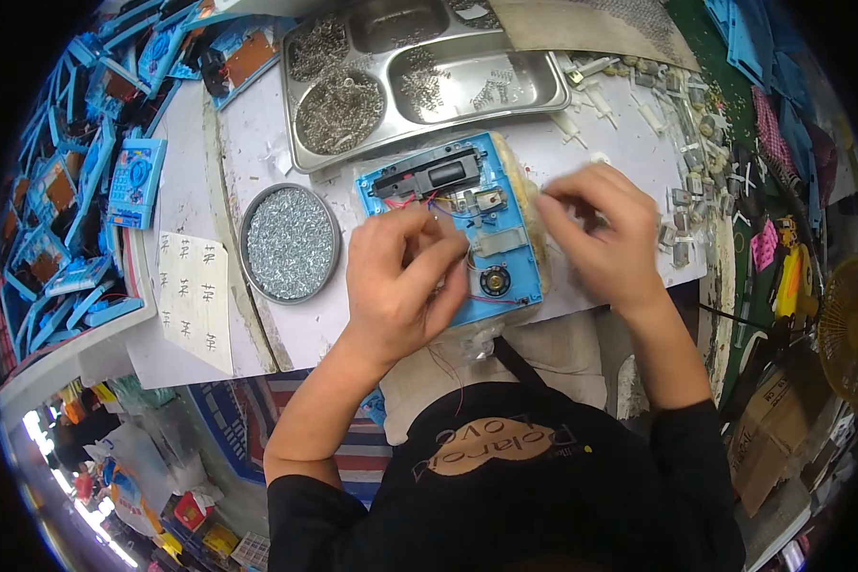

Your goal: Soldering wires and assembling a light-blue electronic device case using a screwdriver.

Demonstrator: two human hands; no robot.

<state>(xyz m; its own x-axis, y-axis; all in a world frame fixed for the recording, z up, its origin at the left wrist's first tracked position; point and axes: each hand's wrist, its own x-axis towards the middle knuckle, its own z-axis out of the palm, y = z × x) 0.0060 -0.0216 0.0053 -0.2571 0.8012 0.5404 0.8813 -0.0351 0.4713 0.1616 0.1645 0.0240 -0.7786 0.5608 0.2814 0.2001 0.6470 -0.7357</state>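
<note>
Well left of the open blue plastic casing [520,270], similar blue toy housings [67,214] lie in a heap, with one patterned blue housing [136,184] at its near edge. A paper sheet with handwritten characters [195,300] lies left of the casing, and between the two stands a round grey dish [243,246] full of small silvery screws [289,243]. Just beyond the casing sits a stainless-steel compartment tray [391,27], with coil springs [338,114] piled in several compartments. The left hand [400,276] is over the casing's left part, thumb and fingers bent close together; whether they pinch anything cannot be told. The casing itself lies on the white tabletop side, in front of the person, its inside facing up, showing a long black module [436,176], thin wires and, at lower right, a round speaker [495,280]. The right hand [605,229] is just right of the casing, fingers curled toward the thumb, their hold unclear. Farther right of the casing lie scattered white plunger-like parts [650,114].
</note>
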